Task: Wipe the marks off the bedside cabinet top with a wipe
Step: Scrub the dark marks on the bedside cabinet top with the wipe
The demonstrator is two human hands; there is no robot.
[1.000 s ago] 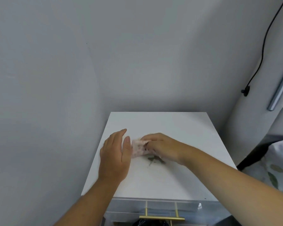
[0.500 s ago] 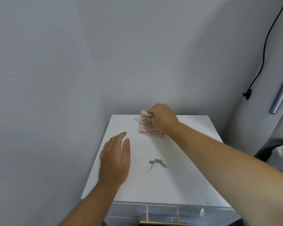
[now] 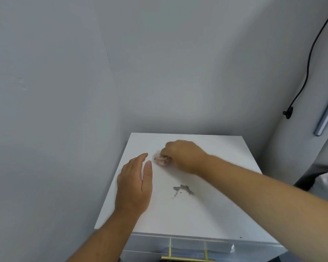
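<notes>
Fingers (image 3: 166, 156) curled around crumpled wipe (image 3: 161, 160)

My one camera sits on my head, looking forward and down, close over the cabinet top (image 3: 187, 210) in a wall corner; both my forearms reach in from the bottom edge.

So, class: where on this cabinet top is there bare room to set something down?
The cabinet top is bare at the back right corner, behind the right hand holding the wipe, and along the front edge below the dark mark. The left side is crowded: the left hand rests flat there.
</notes>
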